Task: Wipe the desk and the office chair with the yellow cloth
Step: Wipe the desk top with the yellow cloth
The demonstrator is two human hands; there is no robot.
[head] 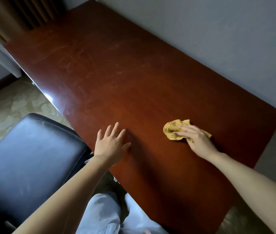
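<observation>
Left hand [111, 146], fingers spread, by front edge of desk [133, 73]; right hand [196, 141], fingers straight, presses yellow cloth [172, 130].

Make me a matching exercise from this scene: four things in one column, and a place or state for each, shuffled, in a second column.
Column one:
1. yellow cloth
2. left hand
3. office chair
4. curtain

Column two:
A. black seat, beside the front edge of the desk
B. brown and pleated, beyond the desk's far end
C. crumpled on the desk under the right hand
D. flat on bare wood, fingers spread

Pairs: 1-C, 2-D, 3-A, 4-B.
</observation>
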